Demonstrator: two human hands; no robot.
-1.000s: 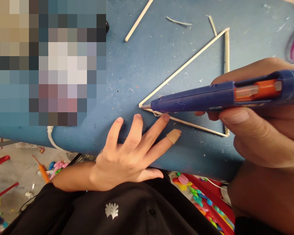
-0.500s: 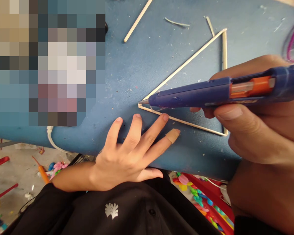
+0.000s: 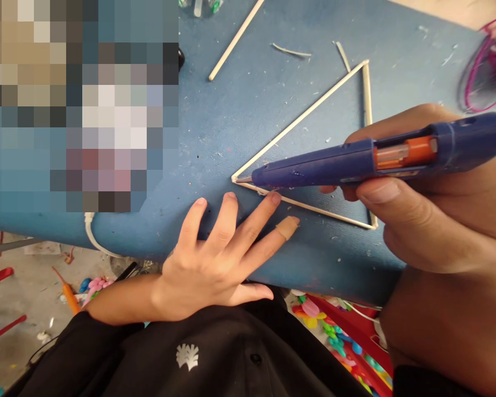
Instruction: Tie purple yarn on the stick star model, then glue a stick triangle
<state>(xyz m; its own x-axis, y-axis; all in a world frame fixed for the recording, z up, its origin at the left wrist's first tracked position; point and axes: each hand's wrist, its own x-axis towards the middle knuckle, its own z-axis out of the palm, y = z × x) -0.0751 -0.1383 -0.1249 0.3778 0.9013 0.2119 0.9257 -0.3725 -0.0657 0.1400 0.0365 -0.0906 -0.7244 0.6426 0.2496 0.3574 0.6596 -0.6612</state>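
A triangle of thin wooden sticks [image 3: 310, 114] lies flat on the blue table, its left corner near the middle of the view. My right hand [image 3: 421, 204] is closed round a blue hot glue pen [image 3: 314, 166] with an orange slider. The pen's metal tip touches or sits just beside that left corner; glue strands show near it. Fingers spread, my left hand [image 3: 219, 259] rests on the table's near edge. Its middle fingertip touches the triangle's lower stick, and a bandage wraps the index finger. My right hand covers part of the right-hand stick.
A loose wooden stick [image 3: 236, 39] and thin glue scraps [image 3: 291, 51] lie farther back on the blue table [image 3: 206, 127]. Purple cord [image 3: 473, 82] is at the far right. A white cable [image 3: 93, 234] hangs over the left edge. Colourful balloon pieces [image 3: 334, 336] are below; the upper left is pixelated.
The glue pen's tip has shifted slightly down and left to the triangle's corner. The view has moved a little. My left hand keeps its pose.
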